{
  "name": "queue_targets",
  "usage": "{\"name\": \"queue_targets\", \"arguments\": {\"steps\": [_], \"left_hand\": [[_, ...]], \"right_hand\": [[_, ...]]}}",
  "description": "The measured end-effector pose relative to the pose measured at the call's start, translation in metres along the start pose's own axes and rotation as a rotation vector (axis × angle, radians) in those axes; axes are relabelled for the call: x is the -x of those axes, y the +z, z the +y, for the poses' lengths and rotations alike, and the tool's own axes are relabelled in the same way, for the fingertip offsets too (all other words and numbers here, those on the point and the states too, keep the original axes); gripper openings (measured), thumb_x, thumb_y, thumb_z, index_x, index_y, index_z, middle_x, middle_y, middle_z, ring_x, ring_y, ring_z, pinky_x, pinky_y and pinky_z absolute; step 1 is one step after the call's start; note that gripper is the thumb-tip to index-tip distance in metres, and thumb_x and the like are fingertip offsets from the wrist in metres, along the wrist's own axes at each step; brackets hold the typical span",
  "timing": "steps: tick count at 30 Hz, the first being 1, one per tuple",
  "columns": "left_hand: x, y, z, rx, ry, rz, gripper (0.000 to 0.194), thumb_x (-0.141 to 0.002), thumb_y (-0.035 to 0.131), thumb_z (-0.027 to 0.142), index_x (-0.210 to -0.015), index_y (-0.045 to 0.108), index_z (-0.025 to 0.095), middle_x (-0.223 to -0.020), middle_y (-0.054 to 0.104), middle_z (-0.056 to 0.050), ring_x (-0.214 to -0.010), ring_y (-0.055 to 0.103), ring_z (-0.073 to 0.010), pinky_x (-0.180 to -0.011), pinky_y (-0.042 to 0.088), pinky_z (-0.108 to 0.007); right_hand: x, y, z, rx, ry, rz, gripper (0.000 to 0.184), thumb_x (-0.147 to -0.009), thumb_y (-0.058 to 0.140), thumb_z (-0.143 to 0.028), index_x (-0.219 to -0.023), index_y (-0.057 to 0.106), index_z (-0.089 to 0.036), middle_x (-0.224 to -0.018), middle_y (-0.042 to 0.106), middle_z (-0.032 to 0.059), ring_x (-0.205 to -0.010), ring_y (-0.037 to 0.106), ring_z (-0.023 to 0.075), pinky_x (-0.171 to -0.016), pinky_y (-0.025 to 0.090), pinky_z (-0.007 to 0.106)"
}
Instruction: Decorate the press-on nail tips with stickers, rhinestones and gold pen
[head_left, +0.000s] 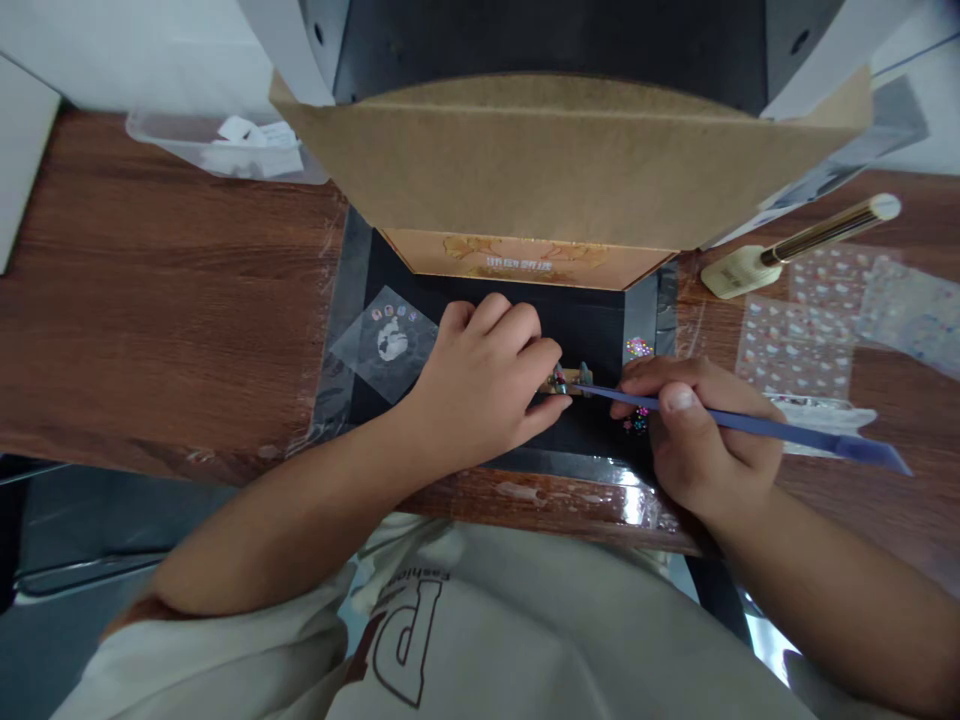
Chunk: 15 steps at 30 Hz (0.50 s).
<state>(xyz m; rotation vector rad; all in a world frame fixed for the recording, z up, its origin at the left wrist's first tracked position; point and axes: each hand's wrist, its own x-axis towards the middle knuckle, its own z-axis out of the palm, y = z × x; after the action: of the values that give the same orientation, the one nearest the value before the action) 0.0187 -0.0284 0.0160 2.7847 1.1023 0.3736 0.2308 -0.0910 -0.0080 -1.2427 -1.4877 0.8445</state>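
Note:
My left hand [487,375] is closed at the left end of a small tan strip [576,378], pinching it between thumb and fingers. On the strip stand small dark, shiny pieces that look like nail tips; the fingers partly hide them. My right hand [709,425] grips slim purple tweezers [750,424] like a pen, their fine point reaching one of the pieces. Colourful rhinestones [638,347] lie just beyond my right fingertips, with more beneath them. Left of my left hand is a clear sheet [390,345] bearing a whitish smear and a row of small round gems.
A cardboard box [585,180] stands close behind the black mat [465,285]. At the right are a cream bottle with a gold cap [739,272] and patterned sticker sheets [795,345]. A clear plastic tray [217,150] with white scraps sits back left.

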Motion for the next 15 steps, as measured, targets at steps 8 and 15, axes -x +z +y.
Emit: {"name": "queue_targets", "arguments": {"steps": [8,15], "left_hand": [[-0.0009,-0.0013,0.0003,0.0,-0.002,-0.006,0.031,-0.085,0.068,0.046,-0.094,0.068,0.016,-0.094,0.061,-0.009,-0.094,0.05,-0.0274,-0.077,0.035,-0.04],[0.0001,0.0,0.0002,0.011,0.0,-0.001,0.031,-0.085,0.068,0.046,-0.094,0.068,0.016,-0.094,0.061,-0.009,-0.094,0.049,-0.0275,-0.078,0.035,-0.041]], "right_hand": [[-0.0016,-0.0022,-0.0014,-0.009,-0.026,-0.035,0.025,-0.098,0.051,-0.034,-0.088,0.071,-0.023,-0.075,0.07,0.0054,-0.067,0.067,0.0183,-0.061,0.055,0.035],[-0.0027,-0.0048,-0.0047,0.015,-0.012,-0.05,0.026,-0.098,0.051,-0.033,-0.087,0.071,-0.021,-0.075,0.07,0.0058,-0.068,0.067,0.018,-0.062,0.055,0.035]]}}
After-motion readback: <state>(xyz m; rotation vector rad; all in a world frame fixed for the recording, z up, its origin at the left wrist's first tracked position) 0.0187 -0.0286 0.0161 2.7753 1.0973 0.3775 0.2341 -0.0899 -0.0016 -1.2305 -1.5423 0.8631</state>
